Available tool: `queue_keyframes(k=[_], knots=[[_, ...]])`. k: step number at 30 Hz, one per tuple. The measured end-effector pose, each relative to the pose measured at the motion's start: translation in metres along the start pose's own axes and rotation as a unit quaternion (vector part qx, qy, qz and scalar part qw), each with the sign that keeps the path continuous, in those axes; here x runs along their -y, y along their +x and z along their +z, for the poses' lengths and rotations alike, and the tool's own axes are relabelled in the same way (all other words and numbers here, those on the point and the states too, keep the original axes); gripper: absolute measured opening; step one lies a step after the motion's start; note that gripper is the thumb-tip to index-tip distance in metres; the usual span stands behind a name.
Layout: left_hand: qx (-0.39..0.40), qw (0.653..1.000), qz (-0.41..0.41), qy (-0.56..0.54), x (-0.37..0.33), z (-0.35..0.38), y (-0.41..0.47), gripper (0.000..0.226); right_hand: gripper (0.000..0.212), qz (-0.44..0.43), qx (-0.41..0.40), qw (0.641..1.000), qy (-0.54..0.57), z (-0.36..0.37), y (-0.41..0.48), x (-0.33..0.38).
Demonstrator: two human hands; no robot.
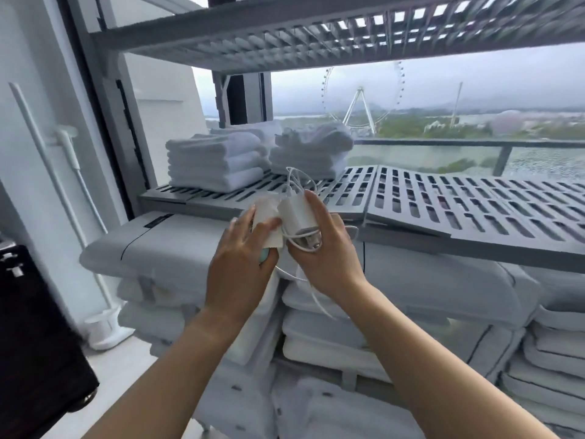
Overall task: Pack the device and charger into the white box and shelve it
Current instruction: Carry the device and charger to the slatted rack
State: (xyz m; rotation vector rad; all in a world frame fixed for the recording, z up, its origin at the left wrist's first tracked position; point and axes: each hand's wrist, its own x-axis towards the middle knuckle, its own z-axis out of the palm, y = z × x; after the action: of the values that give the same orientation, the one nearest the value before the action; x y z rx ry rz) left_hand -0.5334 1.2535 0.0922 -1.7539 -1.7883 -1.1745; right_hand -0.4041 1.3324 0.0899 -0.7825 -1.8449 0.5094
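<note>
Before shelf [411, 198], charger [296, 213] prongs-down, upright.

Towels [218, 163] on shelf [443, 210], left.

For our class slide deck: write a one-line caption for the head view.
Two hands hold a white charger with tangled cable and a small white box before a grey slatted shelf stacked with folded towels.

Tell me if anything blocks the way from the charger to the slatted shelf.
Nothing visible does. The right hand holds the charger just in front of the slatted shelf; its right part is bare, folded towels sit only at the left.
</note>
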Motion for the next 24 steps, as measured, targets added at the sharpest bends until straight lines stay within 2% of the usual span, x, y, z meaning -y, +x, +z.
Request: queue_keyframes(k=[12, 16, 20, 24], knots=[[-0.014, 0.998, 0.059, -0.032, -0.057, 0.067, 0.071, 0.045, 0.08, -0.013, -0.048, 0.999, -0.015, -0.071, 0.054, -0.053], [-0.027, 0.997, 0.067, -0.036, -0.1, 0.104, 0.094, 0.046, 0.077, -0.006, -0.075, 0.997, -0.006, -0.114, 0.072, -0.084], [-0.03, 0.996, 0.073, -0.038, -0.153, 0.146, 0.117, 0.042, 0.073, 0.001, -0.08, 0.996, 0.05, -0.167, 0.088, -0.121], [-0.025, 0.994, 0.092, -0.045, -0.203, 0.186, 0.14, 0.038, 0.072, 0.005, -0.081, 0.996, 0.031, -0.221, 0.107, -0.162]])
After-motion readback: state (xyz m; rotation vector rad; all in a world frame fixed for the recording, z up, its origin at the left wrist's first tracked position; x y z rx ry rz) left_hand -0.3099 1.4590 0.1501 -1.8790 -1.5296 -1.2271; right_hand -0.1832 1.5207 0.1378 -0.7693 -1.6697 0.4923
